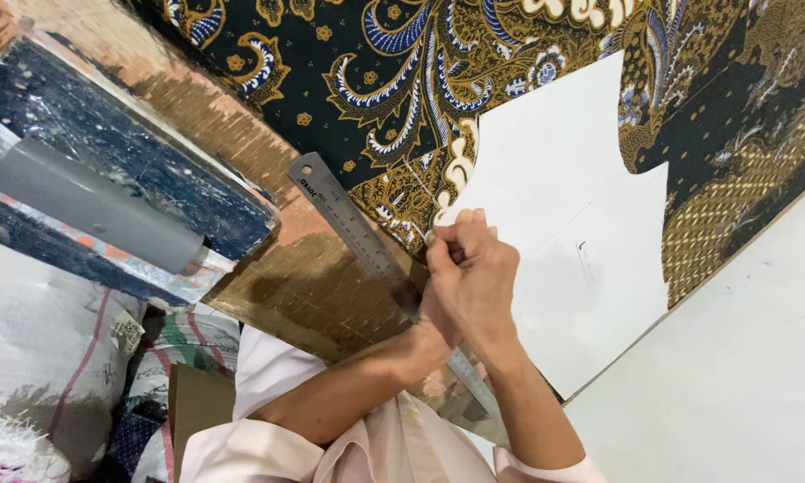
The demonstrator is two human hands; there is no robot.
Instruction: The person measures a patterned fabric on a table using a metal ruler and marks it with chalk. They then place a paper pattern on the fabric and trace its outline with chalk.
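A long steel ruler [358, 234] is laid diagonally, upper-left to lower-right, on dark patterned batik cloth [402, 63]; right hand [471, 277] fingers are clenched above it, what they grip cannot be told; left hand [427, 333] is largely hidden.

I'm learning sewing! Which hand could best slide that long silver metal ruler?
Probably the left hand: it seems to rest on the long silver metal ruler, partly hidden. The right hand lies above it, fingers curled at the white paper pattern's edge.
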